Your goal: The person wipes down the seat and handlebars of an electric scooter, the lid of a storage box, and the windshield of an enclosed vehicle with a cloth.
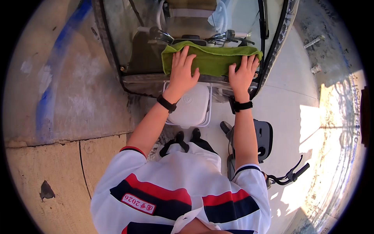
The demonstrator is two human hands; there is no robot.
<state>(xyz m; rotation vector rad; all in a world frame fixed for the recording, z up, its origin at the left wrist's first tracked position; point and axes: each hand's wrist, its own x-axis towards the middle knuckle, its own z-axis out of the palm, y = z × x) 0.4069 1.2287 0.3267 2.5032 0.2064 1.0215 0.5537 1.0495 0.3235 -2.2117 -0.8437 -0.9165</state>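
- Nearest to me: my own white shirt with red and dark bands, both bare forearms reaching forward, a black band on each wrist.
- Left hand (182,74): flat, palm down, fingers (183,54) spread wide on the green cloth (212,60). Nothing pinched.
- Right hand (242,75): also flat on the cloth, fingers (249,62) slightly spread and pointing forward. No grip, only pressing.
- The cloth lies under both palms, draped over the lower edge of a clear plastic windshield cover (117,46) on a scooter; its far edge is folded over just beyond the fingertips.
- Handling, my judgement: soft, light, limp towel; it will bunch and slide on the slick plastic. Best gathered at the folded far edge or a corner outside either hand.
- Below the wrists: a white front box (191,107).
- Beyond the fingertips, behind the plastic: handlebars (230,38), blurred.
- Right of my right arm: a second scooter's footboard (264,138) on concrete.
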